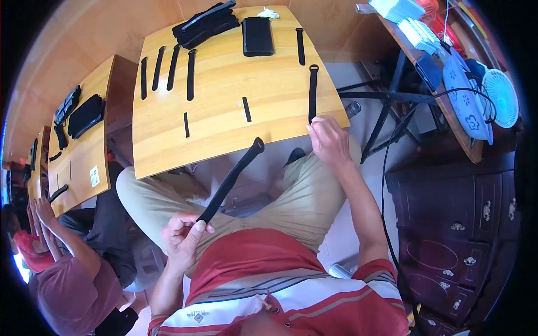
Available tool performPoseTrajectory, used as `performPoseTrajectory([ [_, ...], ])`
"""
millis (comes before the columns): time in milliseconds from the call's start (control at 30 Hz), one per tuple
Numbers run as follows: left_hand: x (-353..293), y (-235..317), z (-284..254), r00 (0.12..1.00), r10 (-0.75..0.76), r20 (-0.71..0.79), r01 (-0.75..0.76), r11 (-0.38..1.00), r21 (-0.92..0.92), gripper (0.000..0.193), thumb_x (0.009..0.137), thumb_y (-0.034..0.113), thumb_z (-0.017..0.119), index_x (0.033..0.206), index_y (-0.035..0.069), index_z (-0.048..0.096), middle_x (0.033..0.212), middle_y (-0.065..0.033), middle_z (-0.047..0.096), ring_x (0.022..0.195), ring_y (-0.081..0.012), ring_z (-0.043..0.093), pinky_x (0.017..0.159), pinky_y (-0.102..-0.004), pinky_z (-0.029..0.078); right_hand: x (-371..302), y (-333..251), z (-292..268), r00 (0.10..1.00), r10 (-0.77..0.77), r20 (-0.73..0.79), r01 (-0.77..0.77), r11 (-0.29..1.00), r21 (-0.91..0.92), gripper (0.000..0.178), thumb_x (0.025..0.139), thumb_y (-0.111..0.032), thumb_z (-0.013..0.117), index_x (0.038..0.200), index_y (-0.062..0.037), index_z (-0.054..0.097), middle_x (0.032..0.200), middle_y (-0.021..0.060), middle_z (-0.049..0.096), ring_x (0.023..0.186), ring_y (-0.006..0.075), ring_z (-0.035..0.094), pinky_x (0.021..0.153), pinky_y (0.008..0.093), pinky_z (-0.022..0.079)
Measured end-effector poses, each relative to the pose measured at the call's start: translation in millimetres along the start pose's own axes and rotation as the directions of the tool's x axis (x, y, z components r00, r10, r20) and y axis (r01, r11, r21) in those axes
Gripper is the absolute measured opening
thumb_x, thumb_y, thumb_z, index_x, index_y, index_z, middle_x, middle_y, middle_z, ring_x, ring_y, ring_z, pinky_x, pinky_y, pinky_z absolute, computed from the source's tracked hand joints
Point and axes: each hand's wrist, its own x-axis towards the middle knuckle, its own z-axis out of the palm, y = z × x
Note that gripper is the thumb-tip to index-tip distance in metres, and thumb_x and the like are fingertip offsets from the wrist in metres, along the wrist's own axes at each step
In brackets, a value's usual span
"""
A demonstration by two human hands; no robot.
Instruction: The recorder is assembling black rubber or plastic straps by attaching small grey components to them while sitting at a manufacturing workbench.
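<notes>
My left hand (185, 235) pinches the lower end of a black strap (232, 178), which slants up over my lap to a small buckle loop at its far end. At the table's near right corner, my right hand (329, 140) has its fingers closed at the near end of another black strap (313, 92). That strap lies flat on the wooden table (224, 126), its loop end pointing away from me. Two short black strips (246, 110) lie nearer the table's middle. Several more looped straps (191, 75) are laid out at the left, and one strap (300, 47) lies far right.
A black strap bundle (204, 28) and a stack of black pieces (258, 37) sit at the table's far side. Another person (78, 274) works at the left table (84, 162). At right stand a side table with a blue-white basin (465, 101), a hanging cable and a dark cabinet (443, 213).
</notes>
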Motion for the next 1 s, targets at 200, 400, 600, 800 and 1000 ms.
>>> performPoseTrajectory([
  [200, 6, -5, 1, 1.000, -0.025, 0.015, 0.025, 1.000, -0.006, 0.010, 0.096, 0.007, 0.063, 0.099, -0.002, 0.059, 0.086, -0.0107, 0.070, 0.078, -0.0140, 0.067, 0.074, -0.0269, 0.053, 3, -4, -1, 1.000, -0.006, 0.007, 0.006, 1.000, -0.004, 0.011, 0.081, -0.007, 0.072, 0.083, -0.0019, 0.063, 0.091, 0.0112, 0.068, 0.087, 0.0296, 0.066, 0.070, 0.0379, 0.055],
  [400, 12, -4, 4, 0.999, -0.040, 0.023, 0.040, 0.999, 0.001, 0.009, 0.096, 0.005, 0.061, 0.100, -0.002, 0.058, 0.086, -0.0104, 0.070, 0.079, -0.0132, 0.067, 0.074, -0.0264, 0.054, 9, -8, -3, 0.998, 0.051, 0.021, -0.051, 0.999, -0.001, 0.019, 0.079, -0.014, 0.077, 0.085, -0.0007, 0.064, 0.092, 0.0115, 0.068, 0.088, 0.0290, 0.066, 0.071, 0.0369, 0.055],
  [600, 19, -5, 11, 0.999, -0.040, 0.030, 0.039, 0.999, 0.021, 0.009, 0.096, 0.004, 0.061, 0.101, -0.003, 0.058, 0.090, -0.0115, 0.070, 0.082, -0.0136, 0.067, 0.076, -0.0266, 0.054, 17, -47, -22, 0.990, 0.027, -0.136, -0.007, 0.990, 0.143, 0.024, 0.078, -0.018, 0.079, 0.086, -0.0010, 0.065, 0.093, 0.0139, 0.067, 0.082, 0.0288, 0.066, 0.067, 0.0380, 0.054],
  [800, 40, -5, 35, 0.983, 0.026, 0.182, -0.031, 0.999, 0.024, 0.011, 0.094, 0.001, 0.063, 0.103, -0.003, 0.060, 0.097, -0.0131, 0.071, 0.084, -0.0130, 0.069, 0.070, -0.0257, 0.057, 10, -155, -40, 0.878, 0.293, 0.378, -0.466, 0.340, 0.817, 0.024, 0.087, -0.004, 0.072, 0.101, -0.0030, 0.052, 0.095, 0.0102, 0.064, 0.080, 0.0118, 0.064, 0.069, 0.0261, 0.054],
  [1000, 51, -11, 48, 0.961, 0.119, 0.249, -0.113, 0.993, -0.038, 0.016, 0.089, -0.004, 0.068, 0.103, -0.002, 0.060, 0.098, -0.0120, 0.069, 0.087, -0.0132, 0.067, 0.078, -0.0268, 0.056, 22, -176, -36, 0.765, 0.388, 0.514, -0.508, -0.127, 0.852, 0.030, 0.086, 0.003, 0.070, 0.097, -0.0044, 0.043, 0.104, 0.0122, 0.057, 0.090, 0.0145, 0.064, 0.075, 0.0262, 0.057],
])
